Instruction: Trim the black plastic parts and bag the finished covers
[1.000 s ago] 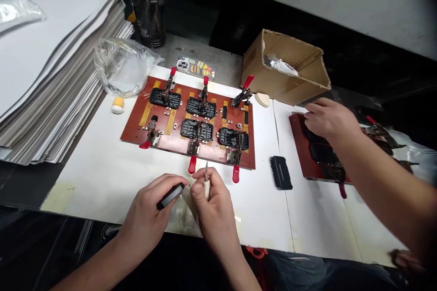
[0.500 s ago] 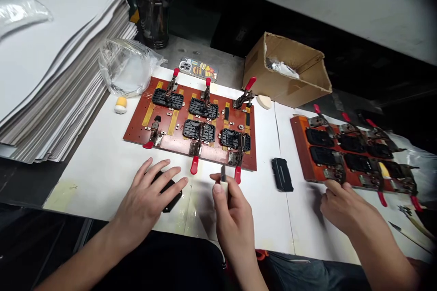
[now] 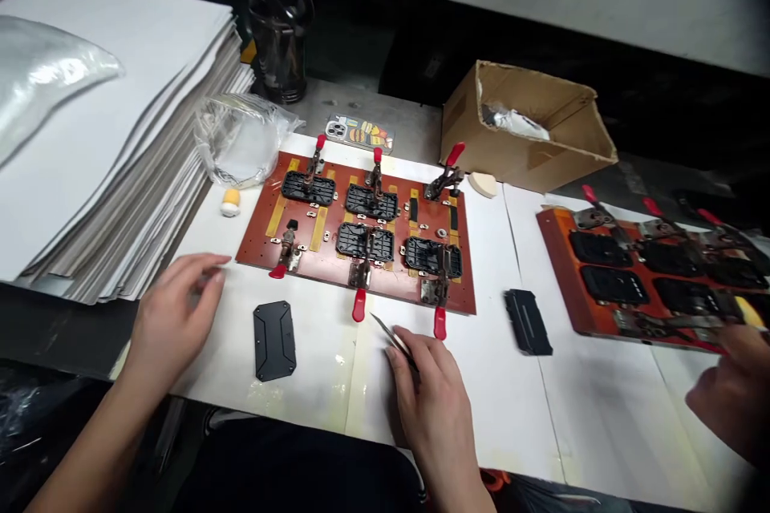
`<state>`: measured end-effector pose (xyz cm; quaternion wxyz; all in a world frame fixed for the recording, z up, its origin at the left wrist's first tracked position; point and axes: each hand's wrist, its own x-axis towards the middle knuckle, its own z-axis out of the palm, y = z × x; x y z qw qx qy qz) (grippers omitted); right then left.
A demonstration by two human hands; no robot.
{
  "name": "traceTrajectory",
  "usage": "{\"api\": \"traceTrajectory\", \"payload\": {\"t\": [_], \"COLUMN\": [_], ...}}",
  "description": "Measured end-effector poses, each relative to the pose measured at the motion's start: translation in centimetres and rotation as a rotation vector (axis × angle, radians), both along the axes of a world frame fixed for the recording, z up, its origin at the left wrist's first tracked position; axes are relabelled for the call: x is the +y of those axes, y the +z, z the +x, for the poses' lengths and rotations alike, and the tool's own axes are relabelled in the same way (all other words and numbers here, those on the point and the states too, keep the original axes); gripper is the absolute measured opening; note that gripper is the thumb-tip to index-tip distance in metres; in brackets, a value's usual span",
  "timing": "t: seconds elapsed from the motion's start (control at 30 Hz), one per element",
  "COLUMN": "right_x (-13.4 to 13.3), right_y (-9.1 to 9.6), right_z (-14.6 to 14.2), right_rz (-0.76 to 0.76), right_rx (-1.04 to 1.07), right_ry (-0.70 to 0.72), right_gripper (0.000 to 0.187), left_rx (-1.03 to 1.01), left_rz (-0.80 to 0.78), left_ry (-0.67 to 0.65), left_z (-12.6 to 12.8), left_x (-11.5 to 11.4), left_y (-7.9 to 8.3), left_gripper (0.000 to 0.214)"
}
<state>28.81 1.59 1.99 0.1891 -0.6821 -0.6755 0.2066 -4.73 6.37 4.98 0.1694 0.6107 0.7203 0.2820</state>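
Note:
My left hand (image 3: 180, 311) is just off the paper-covered table, fingers loosely bent and thumb apart, with nothing seen in it. To its right a flat black plastic cover (image 3: 275, 341) with angled corners lies by itself. Pointed tweezers (image 3: 388, 330) are pinched in my right hand (image 3: 434, 385), tip toward the upper left. Beyond both hands is a reddish-brown clamp fixture (image 3: 318, 260). Several black ribbed plastic parts (image 3: 365, 243) sit in it under red-handled toggle clamps (image 3: 359, 304). The front-left clamp (image 3: 289, 248) has no black part beneath it.
A second fixture (image 3: 559, 272) stands at right, with a co-worker's hand (image 3: 737, 377) by it. Another black part (image 3: 528, 322) lies between the fixtures. Behind are a cardboard box (image 3: 529, 152), phone (image 3: 361, 132) and dark bottle (image 3: 280, 24). A paper stack (image 3: 150, 8) rises at left.
My left hand has moved left off the black cover, which now shows fully. The tweezers in my right hand have tilted to the left. The co-worker's hand has shifted right.

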Motion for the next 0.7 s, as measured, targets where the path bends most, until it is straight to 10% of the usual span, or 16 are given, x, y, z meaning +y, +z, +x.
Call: {"api": "traceTrajectory", "payload": {"t": [0.2,0.3,0.47,0.6,0.7], "right_x": [0.6,-0.8,-3.3,-3.1,-2.7], "right_y": [0.1,1.6,3.9,3.8,3.1], "right_z": [-0.1,-0.4,-4.2,-7.8,-8.2], "right_rz": [0.068,0.099,-0.346,-0.689,-0.74], "right_rx": [-0.144,0.004,0.602,1.016,1.071], "right_ry": [0.066,0.042,0.093,0.157,0.145], "right_gripper": [0.037,0.028,0.024,0.048,0.035], "left_rx": [0.042,0.001,-0.304,-0.4,-0.347], "left_rz": [0.061,0.027,0.135,-0.145,-0.192], "left_ry": [0.223,0.211,0.163,-0.423,-0.612], "left_z": [-2.2,-2.4,0.5,4.0,5.5], "left_x": [10.7,11.4,2.4,-6.4,-9.2], "left_y": [-1.9,-1.4,1.6,1.9,0.9], "left_gripper": [0.029,0.034,0.033,0.025,0.039]}}
